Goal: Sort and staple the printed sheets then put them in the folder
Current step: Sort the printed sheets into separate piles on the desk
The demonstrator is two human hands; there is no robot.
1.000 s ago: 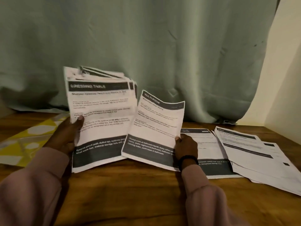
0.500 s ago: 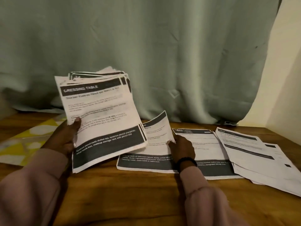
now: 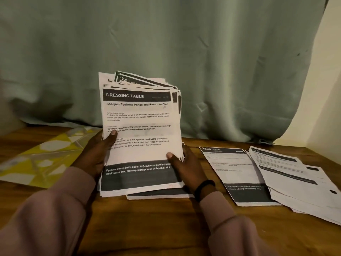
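A thick stack of printed sheets [image 3: 142, 137] stands tilted up in front of me, its top page headed "DRESSING TABLE". My left hand [image 3: 96, 154] grips its left edge with the thumb on the page. My right hand [image 3: 186, 169] holds its lower right edge, thumb on the front. A single sheet [image 3: 160, 194] lies flat on the table under the stack, mostly hidden. A sheet marked 1623 [image 3: 238, 174] lies to the right, and beside it a loose pile of sheets [image 3: 299, 180]. The yellow patterned folder [image 3: 42, 159] lies flat at the left.
The wooden table [image 3: 156, 224] runs to a green curtain [image 3: 166, 52] at the back. A pale wall [image 3: 326, 108] closes the right side. No stapler is in view.
My right hand laid the "MULTI-ROOM" sheet flat on the table, let it go, and came back to the stack's right edge. The stack moved right over that sheet.
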